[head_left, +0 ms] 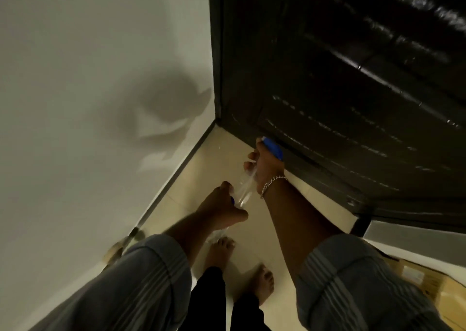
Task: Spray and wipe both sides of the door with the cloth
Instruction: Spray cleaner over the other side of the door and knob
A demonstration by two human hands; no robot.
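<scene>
The dark door (pixel 340 91) fills the upper right, its surface streaked with wet droplets. My right hand (pixel 267 171) grips the neck of a clear spray bottle (pixel 244 187), whose blue spray head (pixel 273 149) sits close to the door's lower panel. My left hand (pixel 222 204) is curled around the bottle's lower end, where a small blue bit shows by the fingers. I see no cloth in this view.
A white wall (pixel 88 91) with my shadow stands on the left, meeting the door in a corner. Beige floor tiles (pixel 201 159) run below. My bare feet (pixel 262 280) stand near the door. Cardboard boxes (pixel 428 280) lie at the lower right.
</scene>
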